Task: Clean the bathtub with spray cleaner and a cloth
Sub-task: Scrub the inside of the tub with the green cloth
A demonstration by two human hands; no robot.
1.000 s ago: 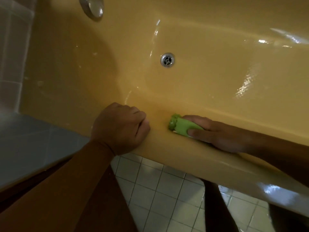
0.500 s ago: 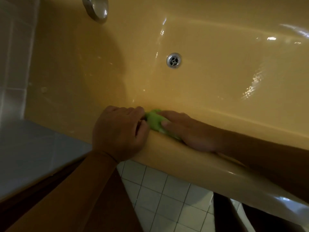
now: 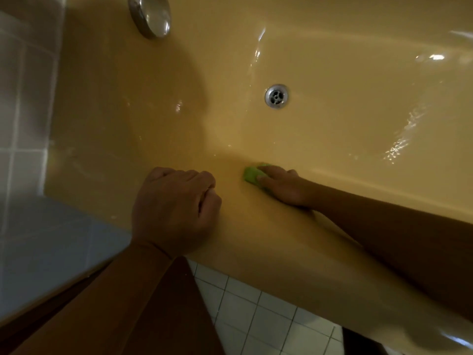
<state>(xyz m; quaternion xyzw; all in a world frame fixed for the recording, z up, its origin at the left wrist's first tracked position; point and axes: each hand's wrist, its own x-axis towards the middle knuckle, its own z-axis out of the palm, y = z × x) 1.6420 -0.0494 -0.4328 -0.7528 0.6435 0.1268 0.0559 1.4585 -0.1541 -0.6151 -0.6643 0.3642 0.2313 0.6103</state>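
So, change: half a second before, the cloth [image 3: 252, 174] had been touching our left hand [image 3: 176, 211]. By this moment we had slid it rightward along the tub [image 3: 256, 231] rim, and a bare strip of rim lay between the two.
Cloth: green and bunched small, it sat at the rim's inner edge where it turns down into the basin, mostly hidden under our fingers.
Right hand [image 3: 284, 187]: fingers and thumb curled over the cloth, grasping it and pressing it to the enamel.
Left hand: clenched in a fist with nothing in it, resting on the rim in the same spot as before.
Drain [image 3: 276, 96]: chrome, on the tub floor beyond the cloth, well apart from it.
Knob [image 3: 151, 15]: chrome, on the tub's end wall, cut off by the top edge of view.
Around: a grey ledge [image 3: 51, 239] left of the tub, wall tiles [image 3: 20, 98] beyond it, white floor tiles [image 3: 256, 316] below the rim.
In the way: our left forearm covered part of the ledge and floor.
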